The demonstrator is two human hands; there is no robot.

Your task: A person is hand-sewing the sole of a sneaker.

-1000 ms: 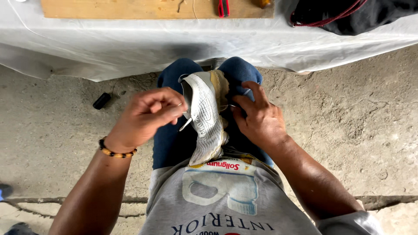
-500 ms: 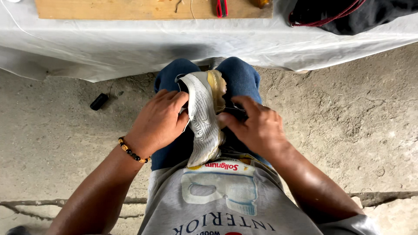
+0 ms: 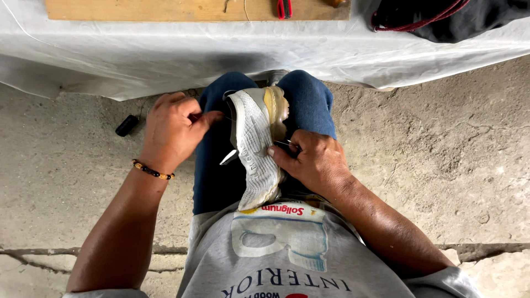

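red tool [image 3: 284,8] cut off, shoe [image 3: 255,144] toe hidden

White shoe [image 3: 255,149] with ridged grey sole and yellowed tan heel, blue jeans [image 3: 221,182], grey printed shirt [image 3: 287,259], black and amber bead bracelet [image 3: 152,170], white cloth [image 3: 165,49] upper frame, red-handled tool [image 3: 284,8], grey concrete floor [image 3: 441,165].

No packages, signs or screens are in view; the only label-like thing is the print on the grey shirt [image 3: 287,259]: a pale blue, mug-like shape [image 3: 284,243] under a narrow yellow strip [image 3: 276,209] with red lettering, and dark lettering at the lower edge
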